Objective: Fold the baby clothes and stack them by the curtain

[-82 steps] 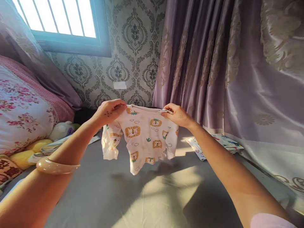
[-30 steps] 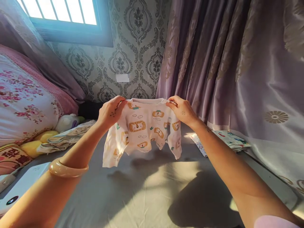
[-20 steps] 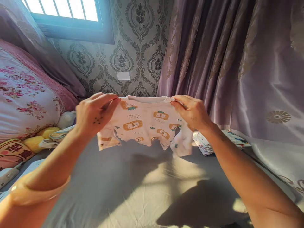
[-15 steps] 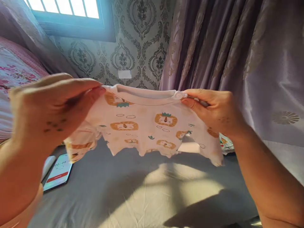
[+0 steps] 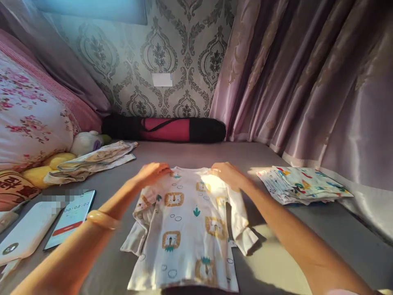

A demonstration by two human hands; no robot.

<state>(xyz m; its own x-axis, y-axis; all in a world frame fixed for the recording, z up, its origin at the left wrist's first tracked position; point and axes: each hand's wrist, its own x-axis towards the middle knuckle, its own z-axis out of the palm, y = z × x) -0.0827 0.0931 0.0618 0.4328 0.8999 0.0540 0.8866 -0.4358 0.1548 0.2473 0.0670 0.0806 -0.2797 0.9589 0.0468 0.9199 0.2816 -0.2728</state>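
A small white long-sleeved shirt (image 5: 190, 221) printed with lion faces, clouds and green leaves lies spread on the grey sheet, its neckline away from me and its hem near the bottom of the view. At its left shoulder my left hand (image 5: 155, 169) grips the fabric, fingers curled over it. My right hand (image 5: 225, 171) pinches the right shoulder beside the collar. Both sleeves rest bent at the sides, the left one partly folded. Fingertips of both hands are partly hidden behind the knuckles.
Left of the shirt lie a phone showing a timer (image 5: 72, 217), a white device (image 5: 27, 229) and loose clothing (image 5: 95, 162). Folded clothes (image 5: 307, 184) are stacked at right. A black and red long bag (image 5: 166, 130) lies along the wall. A floral pillow (image 5: 30, 114) leans at left.
The shirt was held up in the air by its shoulders; now it lies flat on the sheet. Both hands have moved down with it and still hold the shoulders.
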